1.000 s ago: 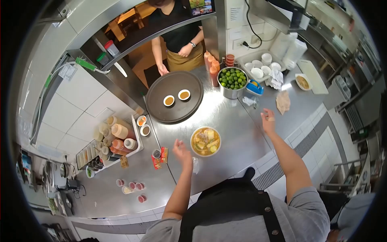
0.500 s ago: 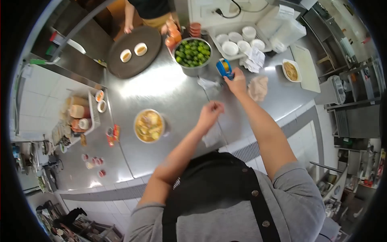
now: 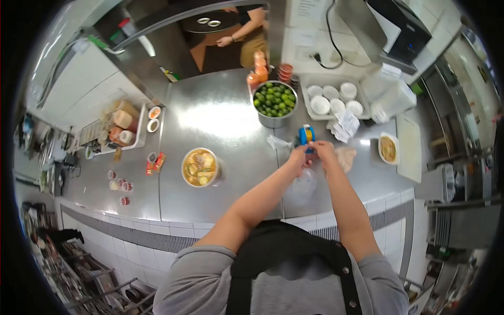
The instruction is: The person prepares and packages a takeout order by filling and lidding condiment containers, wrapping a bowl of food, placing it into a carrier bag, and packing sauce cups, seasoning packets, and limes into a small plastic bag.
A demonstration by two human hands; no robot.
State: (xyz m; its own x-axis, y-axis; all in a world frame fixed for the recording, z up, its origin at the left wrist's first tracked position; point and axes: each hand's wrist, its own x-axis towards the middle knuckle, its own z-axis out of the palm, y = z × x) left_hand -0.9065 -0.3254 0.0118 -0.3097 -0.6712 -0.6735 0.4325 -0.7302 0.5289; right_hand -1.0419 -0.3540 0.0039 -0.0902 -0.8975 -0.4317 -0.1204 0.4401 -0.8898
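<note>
On the right part of the steel counter, a blue tape dispenser point(image 3: 306, 134) with a yellowish roll stands just beyond my hands. My left hand point(image 3: 299, 158) is closed at its near end, close to a clear plastic bag point(image 3: 303, 186) that hangs below the fingers. My right hand point(image 3: 323, 150) meets it there, its fingers pinched at the dispenser's near edge. What exactly each set of fingertips grips is too small to tell. A round container of soup with yellow chunks point(image 3: 200, 167) sits to the left. A beige cloth point(image 3: 345, 157) lies beside my right hand.
A pot of green limes point(image 3: 274, 101), orange bottles point(image 3: 260, 71) and a tray of white cups point(image 3: 336, 100) line the back. At right are a noodle bowl point(image 3: 388, 149) and cutting board point(image 3: 408, 147). Sauce bottles point(image 3: 124, 126) stand left. Beyond the opening, a person holds a round tray point(image 3: 210, 22).
My left hand has moved right and joined my right hand at the tape dispenser, with the clear bag beneath. The person beyond the opening has lifted the round tray off the counter.
</note>
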